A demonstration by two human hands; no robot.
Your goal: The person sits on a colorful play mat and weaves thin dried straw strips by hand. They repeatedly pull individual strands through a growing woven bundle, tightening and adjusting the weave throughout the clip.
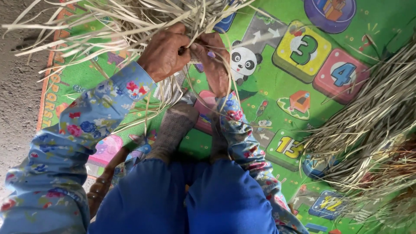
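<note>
My left hand [164, 54] and my right hand [215, 60] meet near the top middle of the head view, both pinching pale dry straw strips [130, 19]. The strips fan out up and to the left from my fingers, and a few thin ones loop down past my right wrist. Both arms wear blue flowered sleeves [86, 130]. Below the hands, my feet in grey socks [173, 128] rest on the mat, partly hidden by my blue-clad knees [190, 199].
A bright green play mat [268, 82] with numbered squares and a panda picture covers the ground. A large heap of dry straw [372, 130] lies at the right. Bare grey ground [17, 86] runs along the left edge.
</note>
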